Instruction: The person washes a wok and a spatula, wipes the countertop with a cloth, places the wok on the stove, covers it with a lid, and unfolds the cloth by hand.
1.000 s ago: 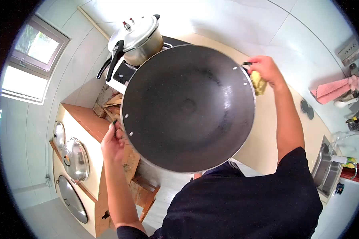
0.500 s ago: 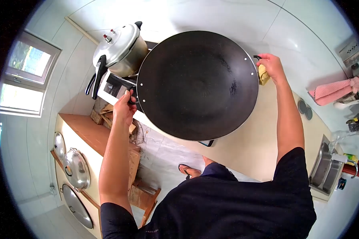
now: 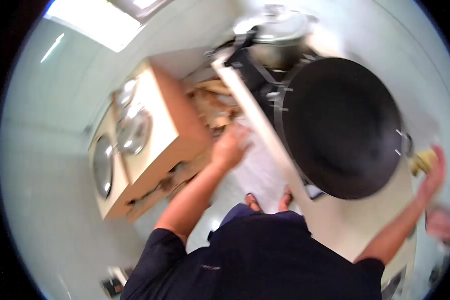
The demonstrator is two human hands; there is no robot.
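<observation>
A large black wok (image 3: 341, 125) sits on the stove by the counter, its inside facing up. My left hand (image 3: 230, 146) is off the wok, in the air between the stove and the low cabinet. Its fingers look apart with nothing in them, though motion blurs them. To the right of the wok, my right hand (image 3: 435, 170) grips a crumpled yellow cloth (image 3: 423, 161). That hand is clear of the wok's right handle (image 3: 409, 145).
Behind the wok stands a pressure cooker (image 3: 280, 42) on the stove. On the left, a low cabinet (image 3: 157, 150) carries several metal lids (image 3: 134, 131). Firewood (image 3: 215, 102) lies between cabinet and stove. A blurred pink cloth (image 3: 442, 223) is at the right edge.
Both hands have let go of the wok's handles. The left has moved down and away, and the right has drawn off with the yellow cloth. The view has swung left.
</observation>
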